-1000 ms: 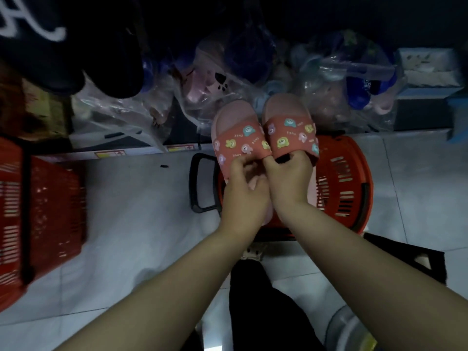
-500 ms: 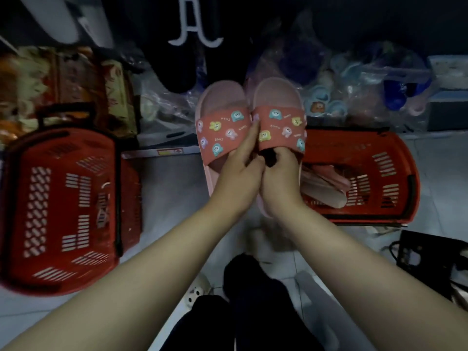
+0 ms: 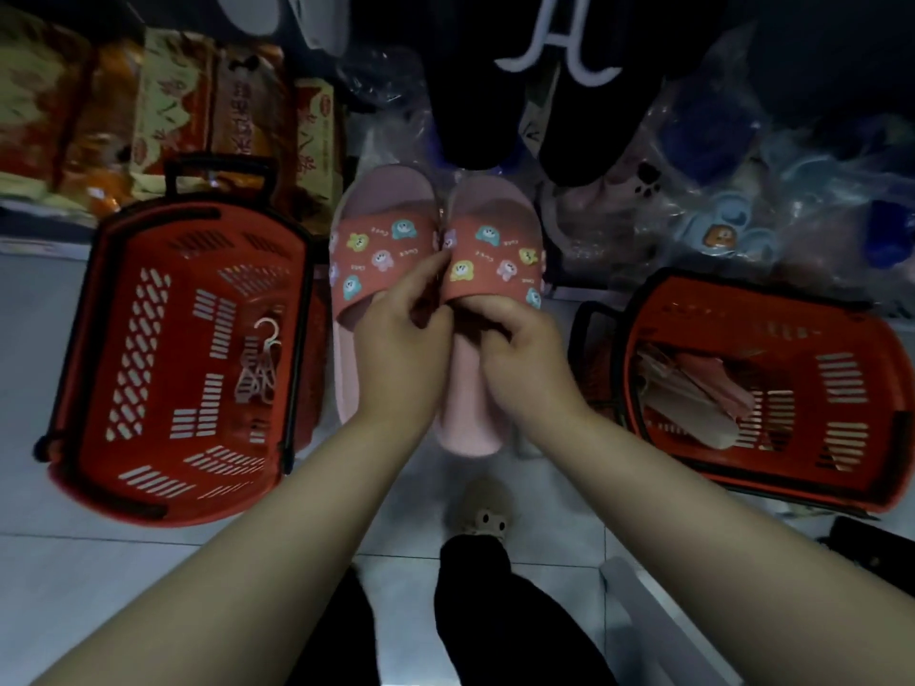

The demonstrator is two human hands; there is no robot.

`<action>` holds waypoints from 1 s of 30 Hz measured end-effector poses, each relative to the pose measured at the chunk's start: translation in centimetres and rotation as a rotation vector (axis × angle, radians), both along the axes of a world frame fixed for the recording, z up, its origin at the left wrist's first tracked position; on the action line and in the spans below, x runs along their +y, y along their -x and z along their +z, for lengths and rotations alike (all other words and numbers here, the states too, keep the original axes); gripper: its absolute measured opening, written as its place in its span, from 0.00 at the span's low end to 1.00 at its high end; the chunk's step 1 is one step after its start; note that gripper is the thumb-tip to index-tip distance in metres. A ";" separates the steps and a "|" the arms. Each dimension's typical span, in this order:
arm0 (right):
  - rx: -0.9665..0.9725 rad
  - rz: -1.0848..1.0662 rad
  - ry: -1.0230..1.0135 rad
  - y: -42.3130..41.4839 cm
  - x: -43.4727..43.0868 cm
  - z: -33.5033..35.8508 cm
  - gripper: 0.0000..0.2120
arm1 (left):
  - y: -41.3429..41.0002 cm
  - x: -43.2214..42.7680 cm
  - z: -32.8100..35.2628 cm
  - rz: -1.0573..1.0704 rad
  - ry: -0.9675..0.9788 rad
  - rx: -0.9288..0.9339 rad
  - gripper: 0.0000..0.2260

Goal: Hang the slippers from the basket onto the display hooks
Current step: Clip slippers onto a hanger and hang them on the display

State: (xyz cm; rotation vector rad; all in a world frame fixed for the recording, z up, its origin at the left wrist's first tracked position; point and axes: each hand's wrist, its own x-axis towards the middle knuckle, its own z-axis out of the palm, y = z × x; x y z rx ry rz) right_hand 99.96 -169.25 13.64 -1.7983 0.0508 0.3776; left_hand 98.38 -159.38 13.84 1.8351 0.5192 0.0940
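Bent in since half a second ago: fingers of the left hand (image 3: pixel 401 349), straight up over the straps then, now curled and pinching the inner edge of the left strap. Kept the pair in almost the same spot.

Holding the slippers (image 3: pixel 435 250) side by side, up off the floor, between two baskets, toes pointing away and heels near. Pink soles, red straps with little cartoon faces. Gripped by the right hand (image 3: pixel 525 358) as well, fingers tucked under the right strap. Both hands closed on the pair and touching each other in the middle.

Lying in the right basket (image 3: pixel 841 314): more slippers (image 3: pixel 693 388). Lying in the left basket (image 3: pixel 124 314): small white hangers (image 3: pixel 257 368). Hanging above: dark slippers (image 3: pixel 475 101) on a white hanger (image 3: pixel 559 52). Behind, on the low shelf: bagged slippers (image 3: pixel 723 230) and printed boxes (image 3: pixel 173 116). Cannot see a bare display hook.

Looks like lining up the pair so it can go on a hanger. To do it well:
- Keep the two inner edges tight together and the toes level.
- Hold the pair firmly with one hand, so the other can reach for a hanger in the left basket.
- Do not squash the soft straps out of shape.
- Watch that one slipper does not slide lower than the other.
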 end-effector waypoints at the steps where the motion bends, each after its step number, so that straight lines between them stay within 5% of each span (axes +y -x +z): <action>1: -0.006 -0.001 0.000 -0.1 0.9 -0.3 0.21 | 0.2 0.8 -0.2 0.018 0.003 -0.011 0.23; 21: 0.041 0.017 0.041 3.3 31.0 -6.0 0.21 | 5.6 32.5 -6.1 -0.077 -0.110 0.105 0.17; 30: 0.190 0.147 0.100 4.2 36.4 -11.7 0.17 | 5.5 39.5 -11.6 0.023 -0.178 0.152 0.15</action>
